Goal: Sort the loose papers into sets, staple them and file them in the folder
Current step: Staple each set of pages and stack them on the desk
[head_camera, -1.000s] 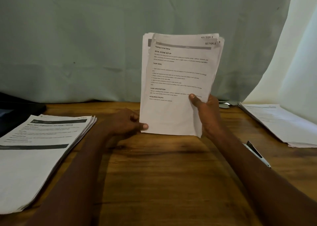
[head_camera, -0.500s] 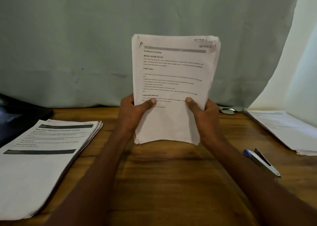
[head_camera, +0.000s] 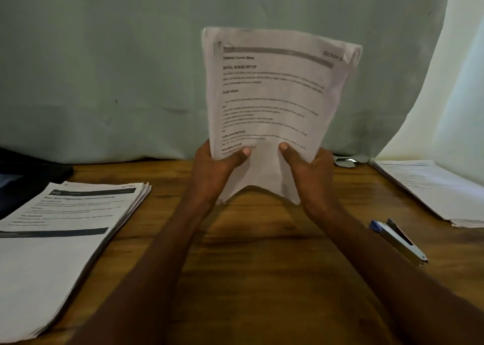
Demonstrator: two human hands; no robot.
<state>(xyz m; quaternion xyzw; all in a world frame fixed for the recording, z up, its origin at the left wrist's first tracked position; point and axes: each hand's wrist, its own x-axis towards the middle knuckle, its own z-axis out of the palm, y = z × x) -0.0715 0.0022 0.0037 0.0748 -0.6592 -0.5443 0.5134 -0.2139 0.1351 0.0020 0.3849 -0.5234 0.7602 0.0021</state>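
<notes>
Papers: one sheaf (head_camera: 275, 96) held upright above mid-bench, printed side to the camera, bottom edge bowed upward between the two hands, just over the wood.

Surroundings, large to small:
- Curtain (head_camera: 104, 56), grey-green, hangs behind the bench across the whole back.
- Bench (head_camera: 248, 266), brown wood.
- Left stack (head_camera: 60, 234), printed sheets with dark header bars, lies flat at the left edge, edges slightly fanned.
- Right stack (head_camera: 432, 187), flat at the far right, partly out of view.
- Dark object (head_camera: 28, 177) behind the left stack; cannot tell what it is.
- Stapler (head_camera: 398, 240), blue and silver, lies on the bench between the right forearm and the right stack, apart from both.
- Small shiny item (head_camera: 345, 160) at the foot of the curtain, too small to identify.

Grip:
- Left hand (head_camera: 212, 174): thumb pressed on the front of the sheaf near the lower left corner, fingers curled behind.
- Right hand (head_camera: 311, 177): same hold at the lower right, thumb on the front.
- Both pinch the sheaf.
</notes>
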